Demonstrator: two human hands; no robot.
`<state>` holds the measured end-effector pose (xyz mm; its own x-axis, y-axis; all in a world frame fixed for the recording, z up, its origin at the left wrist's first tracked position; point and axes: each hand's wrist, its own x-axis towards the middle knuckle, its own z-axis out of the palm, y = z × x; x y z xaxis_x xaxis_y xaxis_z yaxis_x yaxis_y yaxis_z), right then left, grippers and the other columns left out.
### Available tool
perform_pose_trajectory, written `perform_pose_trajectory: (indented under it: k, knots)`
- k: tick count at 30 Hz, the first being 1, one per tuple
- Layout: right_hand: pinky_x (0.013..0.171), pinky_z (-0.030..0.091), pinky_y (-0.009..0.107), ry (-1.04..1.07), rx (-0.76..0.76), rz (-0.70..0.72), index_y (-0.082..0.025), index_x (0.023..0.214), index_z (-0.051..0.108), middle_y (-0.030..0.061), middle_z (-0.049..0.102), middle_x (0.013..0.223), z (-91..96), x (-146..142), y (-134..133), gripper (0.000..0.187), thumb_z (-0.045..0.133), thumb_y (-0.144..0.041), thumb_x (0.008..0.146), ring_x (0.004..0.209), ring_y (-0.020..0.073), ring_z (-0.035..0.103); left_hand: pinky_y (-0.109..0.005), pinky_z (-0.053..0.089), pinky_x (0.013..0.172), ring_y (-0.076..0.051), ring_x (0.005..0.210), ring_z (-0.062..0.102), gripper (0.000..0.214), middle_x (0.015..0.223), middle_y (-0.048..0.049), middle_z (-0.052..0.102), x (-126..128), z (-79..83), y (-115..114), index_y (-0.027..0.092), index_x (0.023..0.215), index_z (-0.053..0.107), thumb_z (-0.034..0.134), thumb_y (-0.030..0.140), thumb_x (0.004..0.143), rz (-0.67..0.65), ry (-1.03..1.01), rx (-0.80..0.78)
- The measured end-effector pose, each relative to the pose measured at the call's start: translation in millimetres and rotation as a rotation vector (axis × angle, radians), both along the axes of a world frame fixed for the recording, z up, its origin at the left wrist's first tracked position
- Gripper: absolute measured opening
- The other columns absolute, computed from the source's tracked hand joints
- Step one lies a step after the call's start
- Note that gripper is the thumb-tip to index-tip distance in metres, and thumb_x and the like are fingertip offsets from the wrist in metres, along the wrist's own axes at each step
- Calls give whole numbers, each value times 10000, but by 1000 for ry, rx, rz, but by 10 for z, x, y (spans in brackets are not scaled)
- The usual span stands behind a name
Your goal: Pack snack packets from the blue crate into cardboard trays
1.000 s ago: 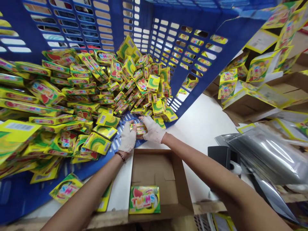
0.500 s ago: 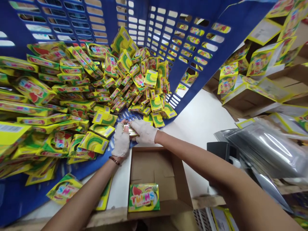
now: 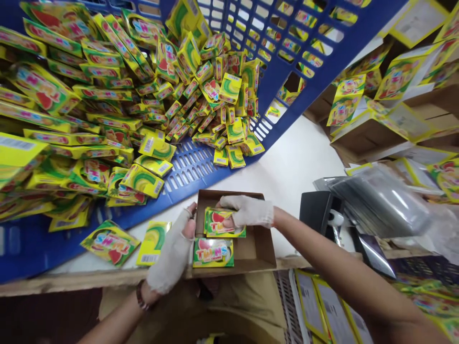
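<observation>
A shallow brown cardboard carton [image 3: 253, 253] stands in front of me, its open side up. My right hand [image 3: 249, 212], in a white fingerless glove, is inside it, closed on small "Twins" candy boxes [image 3: 225, 229] stacked flat; the exact number is unclear. Nearer me in the carton's left part lies another stack topped by a "Twins" box [image 3: 213, 253]. By the carton's left wall is my left hand [image 3: 174, 253], gloved too, its visible fingers stretched out and nothing seen in it. Left of that hand, two candy boxes, one face up [image 3: 110, 242] and one barcode side up [image 3: 154, 241], lie near the table edge.
A tipped blue plastic crate [image 3: 193, 167] spills a heap of candy boxes [image 3: 107, 95] at the back left. Printed display cartons [image 3: 376, 129] pile up at right. Clear plastic sheets [image 3: 383, 196] and a black device [image 3: 315, 215] lie before them. The wooden table edge [image 3: 89, 279] runs along the front.
Both hands parted beside the crate. My right hand brought candy boxes down into the carton, while my left moved toward me, to the carton's left side. The camera view has shifted.
</observation>
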<state>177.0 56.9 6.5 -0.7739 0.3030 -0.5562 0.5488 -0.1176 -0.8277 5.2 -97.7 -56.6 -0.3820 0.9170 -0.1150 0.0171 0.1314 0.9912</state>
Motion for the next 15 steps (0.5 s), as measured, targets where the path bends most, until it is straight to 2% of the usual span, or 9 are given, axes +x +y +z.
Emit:
perform_pose_trajectory:
  k: [3, 5, 8, 10, 12, 14, 15]
  knots:
    - [706, 466, 266, -86, 244, 29, -151, 850, 597, 24, 613, 851, -328, -147, -144, 230, 630, -378, 848, 810, 166, 577, -472, 333, 1179, -297, 1401, 414, 677, 1501, -102, 477, 179, -69, -114, 197, 1454, 458, 526, 559, 886, -37, -22, -71]
    - [736, 443, 270, -57, 479, 97, -150, 773, 594, 31, 597, 828, -423, -239, -202, 272, 524, -354, 939, 821, 163, 551, -456, 299, 1202, -276, 1430, 373, 670, 1541, -96, 422, 247, -131, -129, 200, 1480, 414, 475, 553, 914, -12, -15, -75]
    - [824, 420, 310, -76, 824, 224, -144, 836, 649, 68, 617, 891, -435, -304, -266, 329, 448, -347, 998, 877, 185, 539, -444, 292, 1206, -251, 1428, 380, 625, 1529, -111, 434, 218, -151, -135, 176, 1469, 419, 365, 531, 957, -34, 76, -44]
    - [846, 414, 350, -169, 1002, 313, -149, 920, 679, 99, 633, 944, -421, -316, -302, 370, 433, -412, 1004, 908, 220, 547, -455, 333, 1179, -263, 1388, 433, 563, 1467, -137, 501, 101, -80, -159, 155, 1387, 515, 333, 484, 968, -75, 286, -28]
    - [840, 419, 377, -249, 1117, 358, -159, 1004, 685, 118, 645, 990, -416, -320, -332, 411, 415, -469, 1001, 927, 248, 562, -518, 385, 1117, -326, 1323, 486, 510, 1405, -184, 536, -66, 36, -212, 131, 1281, 599, 391, 450, 942, -77, 650, -89]
    - [832, 430, 386, -276, 1160, 354, -165, 1077, 671, 122, 655, 1018, -412, -312, -352, 416, 408, -479, 1000, 938, 261, 577, -606, 428, 1007, -414, 1223, 531, 516, 1328, -238, 554, -238, 139, -285, 95, 1250, 612, 519, 430, 869, -68, 1026, -262]
    - [832, 437, 387, -272, 1162, 335, -164, 1101, 663, 122, 659, 1029, -405, -302, -357, 406, 424, -474, 996, 945, 265, 582, -630, 445, 947, -441, 1165, 554, 546, 1275, -253, 572, -314, 170, -323, 77, 1267, 596, 569, 404, 831, -85, 1152, -366]
